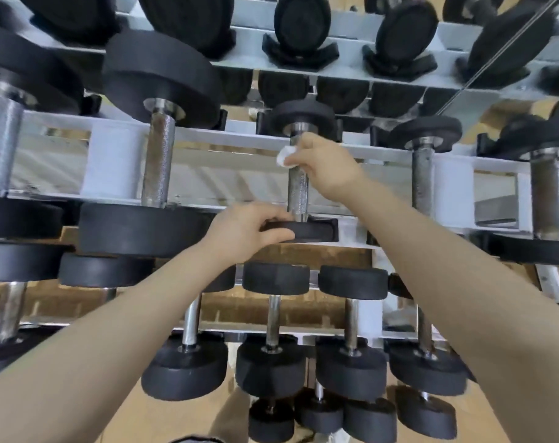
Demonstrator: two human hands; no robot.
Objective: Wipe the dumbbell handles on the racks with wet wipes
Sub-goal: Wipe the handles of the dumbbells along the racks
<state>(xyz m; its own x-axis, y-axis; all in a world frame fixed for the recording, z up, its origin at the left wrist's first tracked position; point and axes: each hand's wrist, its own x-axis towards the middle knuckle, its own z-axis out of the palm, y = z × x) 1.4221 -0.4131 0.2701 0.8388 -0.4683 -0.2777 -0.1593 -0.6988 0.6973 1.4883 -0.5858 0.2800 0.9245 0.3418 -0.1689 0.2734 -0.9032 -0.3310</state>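
A dumbbell with black rubber heads lies on the middle tier of the white rack (112,161), its knurled steel handle (298,193) pointing away from me. My right hand (322,164) wraps a crumpled white wet wipe (284,156) around the far part of that handle, near the far head (303,118). My left hand (243,233) grips the rim of the near head (313,231), fingers curled over its top edge and thumb beneath.
Larger dumbbells (158,161) sit to the left and similar ones (423,174) to the right on the same tier. More dumbbells fill the upper tier (302,30) and the lower tier (273,318). Several small ones stand on the wooden floor (319,414).
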